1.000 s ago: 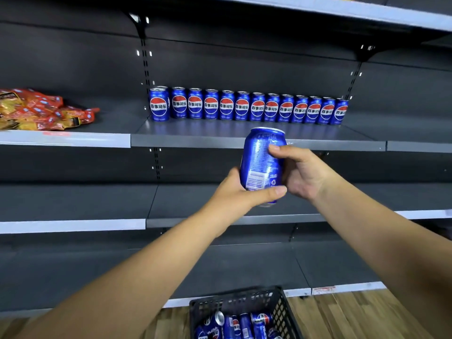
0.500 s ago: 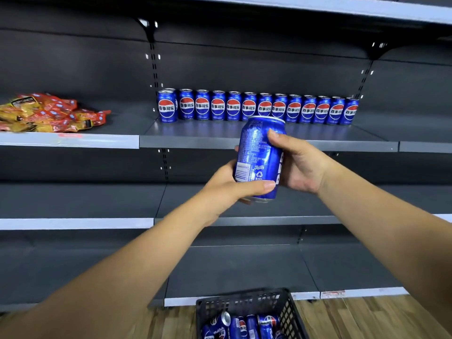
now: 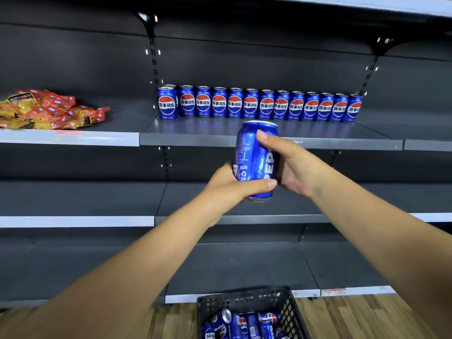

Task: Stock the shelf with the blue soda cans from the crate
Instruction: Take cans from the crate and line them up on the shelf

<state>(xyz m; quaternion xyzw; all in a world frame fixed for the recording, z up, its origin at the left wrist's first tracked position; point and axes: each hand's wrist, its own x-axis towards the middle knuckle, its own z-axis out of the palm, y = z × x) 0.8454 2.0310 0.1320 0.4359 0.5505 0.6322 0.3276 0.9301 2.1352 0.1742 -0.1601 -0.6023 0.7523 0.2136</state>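
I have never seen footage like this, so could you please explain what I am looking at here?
There is no machine: a person wears a camera on the head, looking forward and down, so you see their own two bare arms. Both hands hold one blue can upright in front of a dark shelf; the left hand grips it low, the right hand higher up. On that shelf a row of cans stands at the back. To the left lie red and yellow snack packets. Below, on the wooden floor, a black crate holds more cans.
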